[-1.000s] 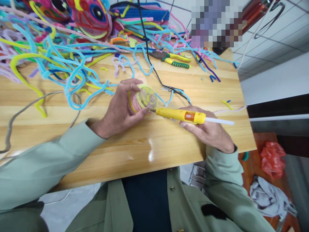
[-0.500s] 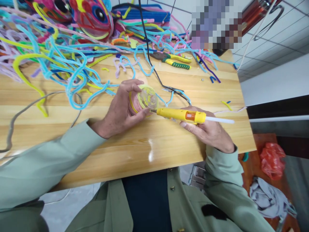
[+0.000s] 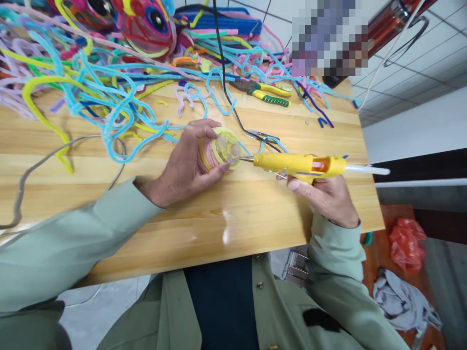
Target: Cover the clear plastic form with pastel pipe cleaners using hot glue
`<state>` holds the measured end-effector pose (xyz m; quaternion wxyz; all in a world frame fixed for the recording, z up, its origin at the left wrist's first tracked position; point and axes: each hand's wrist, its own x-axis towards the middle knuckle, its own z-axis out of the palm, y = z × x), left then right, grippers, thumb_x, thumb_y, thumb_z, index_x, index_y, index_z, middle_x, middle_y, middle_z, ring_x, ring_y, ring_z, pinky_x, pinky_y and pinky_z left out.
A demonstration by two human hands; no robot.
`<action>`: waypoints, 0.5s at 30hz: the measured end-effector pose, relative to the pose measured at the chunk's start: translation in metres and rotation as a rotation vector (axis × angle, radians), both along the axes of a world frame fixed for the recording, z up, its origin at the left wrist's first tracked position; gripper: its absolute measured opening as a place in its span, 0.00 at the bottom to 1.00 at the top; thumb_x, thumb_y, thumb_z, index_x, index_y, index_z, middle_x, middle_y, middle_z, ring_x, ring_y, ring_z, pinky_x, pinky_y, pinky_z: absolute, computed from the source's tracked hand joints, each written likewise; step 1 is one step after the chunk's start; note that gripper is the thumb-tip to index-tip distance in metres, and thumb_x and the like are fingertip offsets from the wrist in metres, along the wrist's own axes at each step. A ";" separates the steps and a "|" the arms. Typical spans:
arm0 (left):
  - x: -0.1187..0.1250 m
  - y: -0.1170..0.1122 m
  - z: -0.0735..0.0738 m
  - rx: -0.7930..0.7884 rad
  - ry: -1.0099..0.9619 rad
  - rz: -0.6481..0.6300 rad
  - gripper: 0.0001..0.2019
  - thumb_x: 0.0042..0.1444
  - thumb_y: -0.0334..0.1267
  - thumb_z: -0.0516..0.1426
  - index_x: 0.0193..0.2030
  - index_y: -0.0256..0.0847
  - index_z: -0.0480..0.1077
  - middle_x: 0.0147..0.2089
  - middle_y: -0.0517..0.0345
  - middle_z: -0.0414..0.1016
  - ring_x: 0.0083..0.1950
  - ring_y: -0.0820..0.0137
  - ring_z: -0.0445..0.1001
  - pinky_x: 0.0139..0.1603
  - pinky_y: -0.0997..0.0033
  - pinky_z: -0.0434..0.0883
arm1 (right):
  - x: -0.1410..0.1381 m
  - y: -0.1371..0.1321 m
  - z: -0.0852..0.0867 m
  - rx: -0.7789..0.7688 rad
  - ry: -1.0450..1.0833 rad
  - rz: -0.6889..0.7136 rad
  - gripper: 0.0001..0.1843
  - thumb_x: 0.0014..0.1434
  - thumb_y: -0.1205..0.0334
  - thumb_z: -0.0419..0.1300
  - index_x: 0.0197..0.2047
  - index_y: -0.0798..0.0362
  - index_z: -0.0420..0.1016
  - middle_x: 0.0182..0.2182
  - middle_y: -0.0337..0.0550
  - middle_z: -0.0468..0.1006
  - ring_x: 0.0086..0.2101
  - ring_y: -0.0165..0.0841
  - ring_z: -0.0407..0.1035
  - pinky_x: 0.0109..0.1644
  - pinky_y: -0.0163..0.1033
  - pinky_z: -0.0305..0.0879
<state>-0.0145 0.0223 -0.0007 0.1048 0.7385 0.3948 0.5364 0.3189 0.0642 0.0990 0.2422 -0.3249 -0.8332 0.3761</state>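
My left hand [image 3: 186,165] is closed around a small round piece [image 3: 212,154] wrapped in pink and yellow pipe cleaner, its clear, yellow-patterned end facing right. A yellow hot glue gun [image 3: 282,163] is gripped in my right hand [image 3: 324,197], the metal nozzle pointing left at the rim of the round piece. Whether the tip touches the rim I cannot tell. From the gun's back end sticks a white glue stick [image 3: 367,169]. Just beyond lie small scissors [image 3: 262,136] and a bent light-blue pipe cleaner [image 3: 279,143].
A tangle of colourful pipe cleaners [image 3: 120,97] covers the table's back and left. Green-and-yellow pliers [image 3: 268,94] lie behind the scissors. A black cable [image 3: 222,58] runs across the table. Colourful big-eyed figures [image 3: 146,24] stand at the back, and a grey cord [image 3: 24,182] lies at left.
The glue gun has shifted right, its nozzle pulling back from beside my left thumb, and more of the gun shows. My left hand and the round piece have barely moved.
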 end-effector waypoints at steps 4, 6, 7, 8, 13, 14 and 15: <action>0.001 0.001 -0.001 0.002 0.001 -0.019 0.33 0.68 0.52 0.72 0.72 0.53 0.62 0.68 0.46 0.74 0.71 0.49 0.76 0.71 0.34 0.81 | -0.006 -0.001 0.002 0.032 -0.001 0.002 0.10 0.74 0.51 0.71 0.53 0.44 0.89 0.49 0.42 0.93 0.48 0.43 0.88 0.56 0.50 0.87; 0.002 -0.001 0.001 -0.004 -0.001 -0.012 0.32 0.68 0.51 0.72 0.71 0.54 0.63 0.67 0.46 0.75 0.71 0.49 0.77 0.70 0.34 0.82 | -0.010 -0.002 0.006 0.084 -0.036 0.012 0.11 0.74 0.50 0.70 0.54 0.44 0.88 0.52 0.44 0.92 0.50 0.44 0.88 0.58 0.51 0.87; 0.003 -0.002 0.003 -0.014 0.001 -0.004 0.31 0.69 0.51 0.71 0.70 0.53 0.63 0.67 0.45 0.75 0.71 0.49 0.77 0.70 0.34 0.81 | -0.013 -0.003 0.009 0.109 -0.057 0.018 0.12 0.75 0.50 0.70 0.55 0.45 0.88 0.53 0.45 0.91 0.51 0.45 0.87 0.59 0.52 0.87; 0.004 -0.004 0.004 -0.029 0.005 0.007 0.29 0.70 0.50 0.70 0.69 0.53 0.63 0.67 0.45 0.75 0.72 0.49 0.77 0.71 0.35 0.81 | -0.015 -0.004 0.011 0.128 -0.081 0.024 0.13 0.75 0.50 0.69 0.55 0.46 0.87 0.55 0.47 0.90 0.52 0.46 0.87 0.61 0.52 0.86; 0.008 -0.009 0.008 -0.055 0.023 0.013 0.27 0.69 0.46 0.69 0.68 0.51 0.62 0.69 0.43 0.76 0.74 0.48 0.77 0.74 0.38 0.78 | -0.021 -0.007 0.015 0.186 -0.160 0.051 0.12 0.77 0.51 0.66 0.54 0.48 0.86 0.56 0.51 0.89 0.52 0.48 0.86 0.59 0.53 0.85; 0.008 -0.009 0.008 -0.047 0.021 0.018 0.28 0.69 0.45 0.69 0.68 0.51 0.62 0.69 0.43 0.75 0.73 0.48 0.77 0.74 0.38 0.78 | -0.021 -0.007 0.014 0.200 -0.169 0.051 0.13 0.77 0.50 0.66 0.54 0.48 0.86 0.55 0.51 0.89 0.51 0.47 0.86 0.58 0.53 0.85; 0.009 -0.009 0.008 -0.041 0.020 0.024 0.28 0.68 0.44 0.69 0.67 0.50 0.62 0.69 0.43 0.75 0.73 0.48 0.77 0.74 0.39 0.77 | -0.020 -0.007 0.013 0.217 -0.178 0.048 0.13 0.77 0.50 0.66 0.54 0.48 0.86 0.55 0.51 0.89 0.50 0.47 0.86 0.57 0.53 0.85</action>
